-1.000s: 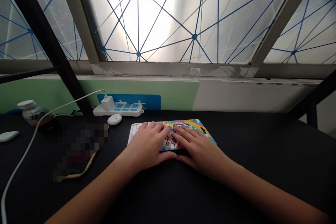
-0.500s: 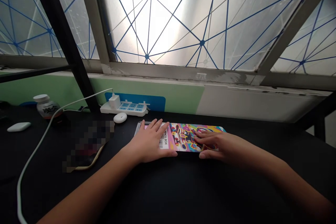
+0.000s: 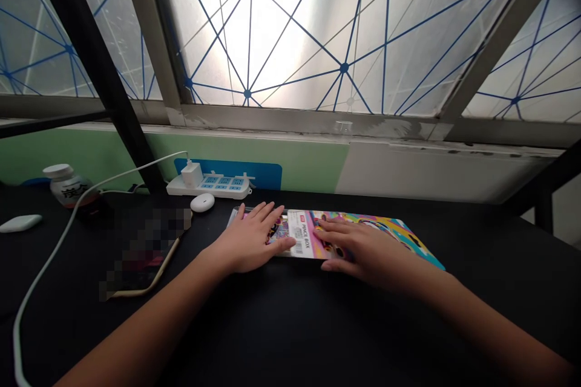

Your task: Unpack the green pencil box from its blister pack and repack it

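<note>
A flat, brightly coloured pencil box [image 3: 403, 237] lies on the black table [image 3: 295, 326] in front of me, its white label facing up near the middle. My left hand [image 3: 252, 240] rests flat on the box's left end, fingers stretched out. My right hand [image 3: 363, 248] lies flat over the middle of the box, fingers spread and pointing left, thumb at the near edge. Neither hand grips anything.
A white power strip [image 3: 209, 185] with a plugged charger sits by the wall, a white cable [image 3: 59, 242] trailing over the table. A small white oval case [image 3: 202, 202], a white-capped bottle [image 3: 66, 186] and another white object [image 3: 19, 223] lie at the left. A blurred patch hides something left of my hand.
The pencil box has been slid to the right under my hands, and more of its right end now shows. My right hand moved left over the box's middle.
</note>
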`<state>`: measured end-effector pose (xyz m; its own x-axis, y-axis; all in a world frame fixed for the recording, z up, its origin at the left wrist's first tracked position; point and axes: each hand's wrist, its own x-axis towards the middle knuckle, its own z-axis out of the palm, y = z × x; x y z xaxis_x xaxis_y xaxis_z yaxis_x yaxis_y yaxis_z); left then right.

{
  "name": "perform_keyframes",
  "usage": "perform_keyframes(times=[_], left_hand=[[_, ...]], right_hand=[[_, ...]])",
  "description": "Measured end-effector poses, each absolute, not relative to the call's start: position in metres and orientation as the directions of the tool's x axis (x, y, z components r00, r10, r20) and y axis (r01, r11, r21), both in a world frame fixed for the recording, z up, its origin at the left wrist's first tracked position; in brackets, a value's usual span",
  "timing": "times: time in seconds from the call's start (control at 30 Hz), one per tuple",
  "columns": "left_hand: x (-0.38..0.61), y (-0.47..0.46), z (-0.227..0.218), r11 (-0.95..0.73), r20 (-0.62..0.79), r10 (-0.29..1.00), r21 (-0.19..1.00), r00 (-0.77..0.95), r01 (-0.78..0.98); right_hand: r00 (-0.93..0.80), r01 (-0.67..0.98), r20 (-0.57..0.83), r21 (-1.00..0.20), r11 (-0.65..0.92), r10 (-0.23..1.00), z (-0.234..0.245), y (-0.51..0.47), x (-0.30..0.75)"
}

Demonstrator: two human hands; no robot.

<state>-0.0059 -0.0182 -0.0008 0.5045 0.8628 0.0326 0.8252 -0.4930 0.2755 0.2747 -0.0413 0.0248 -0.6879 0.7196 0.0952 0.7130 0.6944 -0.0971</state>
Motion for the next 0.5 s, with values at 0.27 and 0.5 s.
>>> perform_keyframes(times=[0.27,0.5], left_hand=[[-0.002,-0.022,0.000,-0.488,0.117,0.873,0.217,0.474,0.846],[0.016,-0.029,-0.004,-0.535,0.096,0.843,0.243,0.529,0.809]], right_hand=[[-0.705,0.703,0.163,0.034,0.710,0.690,-0.001,-0.038,0.259],[-0.717,0.686,0.230,0.059,0.726,0.658,-0.026,-0.027,0.262]])
